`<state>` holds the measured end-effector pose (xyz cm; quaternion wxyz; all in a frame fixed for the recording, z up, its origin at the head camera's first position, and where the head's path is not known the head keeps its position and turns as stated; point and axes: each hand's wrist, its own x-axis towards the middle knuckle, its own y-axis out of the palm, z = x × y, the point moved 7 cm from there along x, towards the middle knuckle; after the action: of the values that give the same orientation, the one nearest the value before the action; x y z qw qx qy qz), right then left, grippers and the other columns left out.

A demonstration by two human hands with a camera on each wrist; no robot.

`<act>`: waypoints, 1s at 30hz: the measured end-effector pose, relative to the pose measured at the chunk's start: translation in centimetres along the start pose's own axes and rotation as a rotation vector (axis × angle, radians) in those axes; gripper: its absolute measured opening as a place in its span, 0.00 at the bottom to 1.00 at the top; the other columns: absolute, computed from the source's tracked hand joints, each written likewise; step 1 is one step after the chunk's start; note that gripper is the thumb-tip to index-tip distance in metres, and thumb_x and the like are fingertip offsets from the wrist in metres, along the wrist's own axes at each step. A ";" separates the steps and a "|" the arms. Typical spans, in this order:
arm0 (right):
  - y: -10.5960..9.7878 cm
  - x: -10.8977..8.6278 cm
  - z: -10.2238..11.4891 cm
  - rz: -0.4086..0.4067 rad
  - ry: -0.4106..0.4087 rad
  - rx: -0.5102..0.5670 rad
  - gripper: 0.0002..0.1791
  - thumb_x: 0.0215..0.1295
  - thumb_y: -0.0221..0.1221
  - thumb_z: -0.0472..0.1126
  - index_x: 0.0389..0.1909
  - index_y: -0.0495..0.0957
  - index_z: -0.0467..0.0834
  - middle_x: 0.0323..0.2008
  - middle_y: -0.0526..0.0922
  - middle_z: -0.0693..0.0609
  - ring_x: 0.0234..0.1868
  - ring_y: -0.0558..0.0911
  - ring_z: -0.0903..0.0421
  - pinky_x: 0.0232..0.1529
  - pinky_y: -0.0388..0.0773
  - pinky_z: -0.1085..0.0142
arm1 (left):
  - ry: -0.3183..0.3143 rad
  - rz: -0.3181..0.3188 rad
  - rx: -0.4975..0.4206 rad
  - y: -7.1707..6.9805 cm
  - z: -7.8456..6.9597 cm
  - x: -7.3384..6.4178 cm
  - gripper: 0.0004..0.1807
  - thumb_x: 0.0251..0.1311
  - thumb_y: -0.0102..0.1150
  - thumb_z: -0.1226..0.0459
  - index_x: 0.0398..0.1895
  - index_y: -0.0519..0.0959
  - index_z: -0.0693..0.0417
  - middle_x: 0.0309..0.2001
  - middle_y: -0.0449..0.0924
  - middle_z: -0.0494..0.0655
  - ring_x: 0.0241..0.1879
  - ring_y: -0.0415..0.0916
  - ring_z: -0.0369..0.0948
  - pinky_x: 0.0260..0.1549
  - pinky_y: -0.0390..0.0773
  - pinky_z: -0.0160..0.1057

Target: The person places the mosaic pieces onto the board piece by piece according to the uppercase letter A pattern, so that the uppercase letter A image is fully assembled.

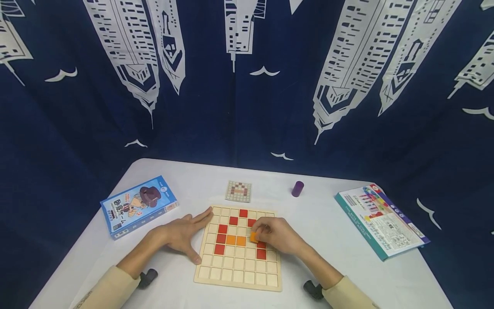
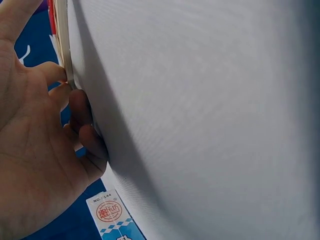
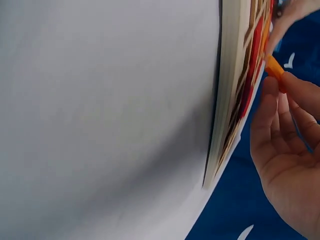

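A wooden grid board (image 1: 238,276) lies on the white table with red tiles (image 1: 222,229) and two orange tiles (image 1: 236,240) set in its squares. My right hand (image 1: 280,234) is over the board's right half, pinching an orange tile (image 1: 253,237) between thumb and fingertips. In the right wrist view that orange tile (image 3: 275,71) is tilted, with one end close to the board's surface. My left hand (image 1: 181,237) is spread along the board's left edge, thumb near the lower part and fingertips by the upper corner. Some squares are hidden beneath the right hand.
Behind the board lies a small card (image 1: 238,191) printed with a grid pattern. A purple cylinder (image 1: 297,189) rests on its side at the back. A blue box (image 1: 139,205) lies at the left, and a teal-edged box (image 1: 382,219) at the right.
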<state>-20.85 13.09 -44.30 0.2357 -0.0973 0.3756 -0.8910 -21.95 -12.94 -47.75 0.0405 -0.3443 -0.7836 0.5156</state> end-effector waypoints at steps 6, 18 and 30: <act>1.3 0.5 0.3 0.030 -0.021 -0.046 0.07 0.63 0.66 0.33 0.39 0.85 0.48 0.29 0.81 0.61 0.32 0.78 0.63 0.37 0.78 0.71 | -0.018 0.011 -0.007 0.1 0.0 0.0 0.76 0.27 0.79 0.33 0.82 0.48 0.43 0.82 0.34 0.37 0.73 0.47 0.74 0.67 0.60 0.68; 1.4 0.3 0.5 -0.022 -0.032 -0.171 0.06 0.62 0.68 0.35 0.38 0.89 0.48 0.32 0.82 0.63 0.33 0.76 0.65 0.38 0.78 0.70 | -0.024 0.013 -0.015 0.0 0.0 0.4 0.76 0.26 0.80 0.34 0.82 0.48 0.41 0.82 0.34 0.36 0.73 0.46 0.73 0.67 0.59 0.69; -0.8 -0.1 -0.2 -0.200 0.049 -0.224 0.08 0.64 0.68 0.42 0.43 0.88 0.48 0.39 0.83 0.58 0.40 0.79 0.59 0.46 0.79 0.61 | 0.041 -0.077 -0.034 -1.0 -0.1 0.2 0.64 0.42 0.74 0.36 0.80 0.55 0.50 0.82 0.44 0.45 0.76 0.50 0.63 0.69 0.58 0.65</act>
<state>-21.15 13.75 -43.84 0.1243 -0.1383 0.4665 -0.8647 -22.55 -13.03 -46.90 0.0704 -0.3250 -0.8039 0.4931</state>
